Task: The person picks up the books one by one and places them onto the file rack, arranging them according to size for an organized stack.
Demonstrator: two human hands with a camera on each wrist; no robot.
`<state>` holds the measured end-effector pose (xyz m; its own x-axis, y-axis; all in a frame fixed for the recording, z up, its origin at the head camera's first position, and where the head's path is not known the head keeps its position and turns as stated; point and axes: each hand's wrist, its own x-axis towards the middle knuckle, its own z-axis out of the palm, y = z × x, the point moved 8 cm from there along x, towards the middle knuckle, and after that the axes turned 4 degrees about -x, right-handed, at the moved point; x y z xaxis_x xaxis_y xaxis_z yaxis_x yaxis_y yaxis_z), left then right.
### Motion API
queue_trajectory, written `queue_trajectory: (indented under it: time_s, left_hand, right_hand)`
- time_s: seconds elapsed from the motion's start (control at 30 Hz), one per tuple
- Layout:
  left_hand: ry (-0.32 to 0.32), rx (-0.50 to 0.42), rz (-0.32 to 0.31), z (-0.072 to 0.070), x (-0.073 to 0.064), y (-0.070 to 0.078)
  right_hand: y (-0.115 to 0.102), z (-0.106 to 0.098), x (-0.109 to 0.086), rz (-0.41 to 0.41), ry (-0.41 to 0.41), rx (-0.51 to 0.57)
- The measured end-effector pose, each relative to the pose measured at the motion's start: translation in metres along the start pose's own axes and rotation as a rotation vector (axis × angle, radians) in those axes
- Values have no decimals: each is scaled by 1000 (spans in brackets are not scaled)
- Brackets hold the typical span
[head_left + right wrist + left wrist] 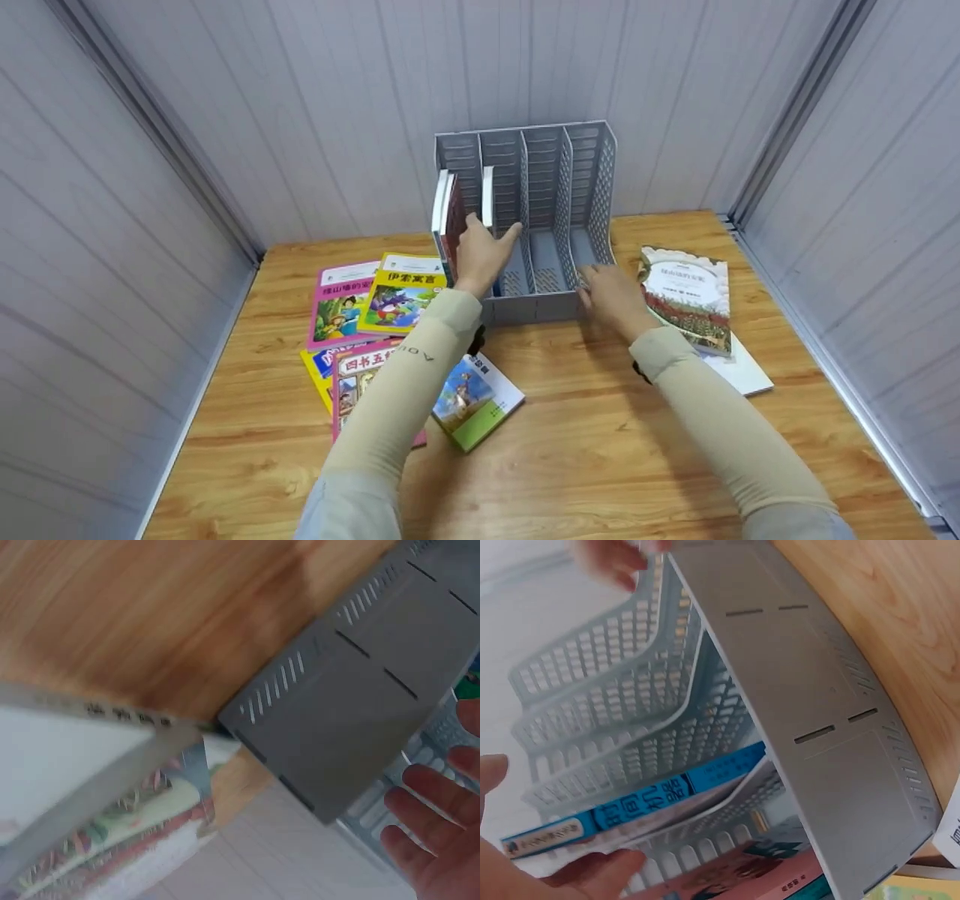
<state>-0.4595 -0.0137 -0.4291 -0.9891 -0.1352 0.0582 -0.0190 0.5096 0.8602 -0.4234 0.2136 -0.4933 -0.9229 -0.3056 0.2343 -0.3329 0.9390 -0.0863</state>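
A grey file organizer (536,309) with upright dividers stands against the back wall. My left hand (484,255) reaches in over its left compartments, thumb spread away from the fingers. In the left wrist view, a blue-spined book (649,799) stands between that thumb and the fingers (600,870), the thumb held off it. White-edged and dark red books (454,210) stand upright in the leftmost compartment. At the organizer's front right corner is my right hand (615,298), its fingertips right at the front rim. In the right wrist view its fingers (435,795) are extended and hold nothing.
Left on the wooden table lie a pink book (322,300), a yellow book (397,281) and more overlapping books. A green-and-white book (480,405) lies in front of the organizer. To the right, a book with a flower-field cover (686,292) rests on a white one (742,367).
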Motion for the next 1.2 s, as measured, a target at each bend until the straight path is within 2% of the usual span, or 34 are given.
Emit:
queue_trajectory:
  time_s: [0.13,0.4,0.53,0.7,0.8,1.03,1.2]
  left_hand:
    - [-42,2,-1,-3,-16,-2]
    - [-150,55,87,3,-36,-16]
    - [-163,98,120,6,-42,-28]
    - [-162,158,149,12,-44,-46]
    - [-164,240,180,20,-44,-57]
    - [-174,574,252,35,-39,-81]
    - [-166,673,308,39,-37,-86]
  right_hand:
    - [15,-19,-6,41,13,50]
    - [59,-37,-23,201,-20,123]
    - [80,-41,-34,276,-44,180]
    - [104,-42,-47,335,-31,192]
    - [119,-40,-56,370,-23,192]
    - [149,-31,-80,470,-35,222]
    - [170,-19,-97,568,-74,236]
